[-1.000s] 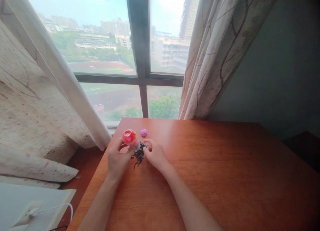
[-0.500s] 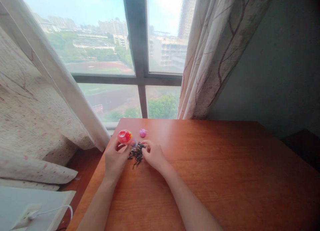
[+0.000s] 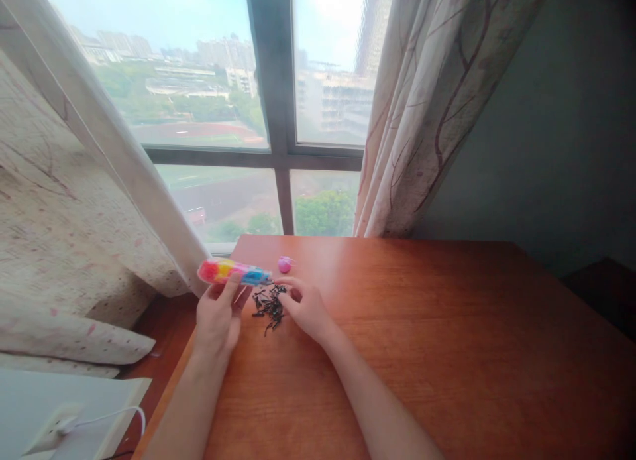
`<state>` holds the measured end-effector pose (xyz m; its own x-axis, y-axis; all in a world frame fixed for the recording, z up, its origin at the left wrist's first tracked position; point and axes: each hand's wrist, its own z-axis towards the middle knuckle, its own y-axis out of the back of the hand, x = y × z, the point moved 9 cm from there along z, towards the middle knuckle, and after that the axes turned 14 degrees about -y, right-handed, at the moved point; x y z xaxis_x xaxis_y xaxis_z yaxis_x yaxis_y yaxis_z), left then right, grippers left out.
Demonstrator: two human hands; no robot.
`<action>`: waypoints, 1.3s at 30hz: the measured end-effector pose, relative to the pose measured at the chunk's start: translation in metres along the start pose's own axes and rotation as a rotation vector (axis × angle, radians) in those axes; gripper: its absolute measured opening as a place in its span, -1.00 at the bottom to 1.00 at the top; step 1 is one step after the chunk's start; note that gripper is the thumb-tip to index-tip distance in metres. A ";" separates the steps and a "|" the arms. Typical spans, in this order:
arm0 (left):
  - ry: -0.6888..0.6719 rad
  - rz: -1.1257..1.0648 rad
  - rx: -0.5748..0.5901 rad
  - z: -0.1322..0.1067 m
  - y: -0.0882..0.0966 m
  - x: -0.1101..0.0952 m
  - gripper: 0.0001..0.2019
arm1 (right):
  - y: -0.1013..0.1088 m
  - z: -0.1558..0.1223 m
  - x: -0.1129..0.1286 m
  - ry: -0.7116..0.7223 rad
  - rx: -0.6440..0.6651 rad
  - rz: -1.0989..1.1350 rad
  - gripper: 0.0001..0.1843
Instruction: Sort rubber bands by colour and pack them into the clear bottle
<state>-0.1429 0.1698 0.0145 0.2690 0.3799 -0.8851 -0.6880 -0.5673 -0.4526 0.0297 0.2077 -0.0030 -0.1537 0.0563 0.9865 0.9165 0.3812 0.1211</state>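
My left hand (image 3: 217, 313) grips a clear tube (image 3: 233, 272) filled with red, yellow and blue bits. The tube lies almost level, just above the table's left edge, with its blue end toward the middle. A small heap of black bits (image 3: 268, 303) lies on the wooden table (image 3: 447, 354) between my hands. My right hand (image 3: 304, 304) rests beside the heap with its fingers curled and pinched at the heap's right edge. What the fingers pinch is too small to make out. A small pink cap (image 3: 285, 264) sits a little behind the heap.
Patterned curtains (image 3: 427, 102) hang at both sides of a window (image 3: 278, 115) behind the table. A dark wall (image 3: 556, 148) stands on the right. A white device with a cable (image 3: 64, 420) sits at the lower left, beside a pillow (image 3: 64, 337).
My left hand has tipped the tube from end-on to nearly level and moved it left. The right hand has stayed at the heap.
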 end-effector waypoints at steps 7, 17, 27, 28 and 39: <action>0.217 -0.107 0.118 -0.011 -0.015 0.017 -0.83 | -0.035 -0.013 0.012 -0.063 0.418 0.471 -0.29; 0.146 -0.082 0.145 -0.011 -0.011 0.006 -0.65 | -0.041 -0.016 0.007 -0.168 0.659 0.468 -0.46; 0.117 -0.042 0.109 -0.009 -0.007 0.005 -0.60 | -0.027 0.000 -0.010 -0.196 0.346 0.434 -0.49; 0.114 -0.035 0.102 -0.008 -0.006 0.005 -0.61 | -0.026 0.001 -0.011 -0.187 0.305 0.423 -0.50; 0.016 0.013 0.074 0.003 0.008 -0.020 -0.62 | -0.019 -0.012 0.002 0.024 0.131 -0.094 -0.80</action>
<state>-0.1561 0.1596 0.0292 0.2705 0.3608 -0.8926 -0.7393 -0.5161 -0.4326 0.0163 0.1893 -0.0024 -0.2262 -0.0068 0.9741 0.8422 0.5010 0.1991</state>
